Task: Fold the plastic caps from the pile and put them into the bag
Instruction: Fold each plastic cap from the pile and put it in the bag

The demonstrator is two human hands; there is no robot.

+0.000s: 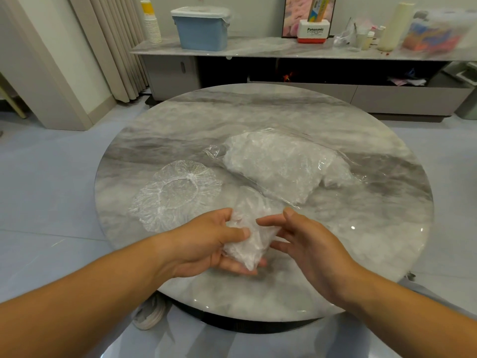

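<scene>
Head: one bag, two flat caps, one crumpled cap.

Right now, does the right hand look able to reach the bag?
Probably yes: the right hand is open and holds nothing, the bag lies just beyond it on the table, nothing stands between, and the left hand grips the folded cap.

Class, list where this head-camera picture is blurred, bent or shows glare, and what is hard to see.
Head view: the colourful box at top right is smeared by blur; the curtain at left leans, a wide-lens bend; small bright glints sit on the table near its right rim; the clear caps barely stand out from the pale marble.
</scene>
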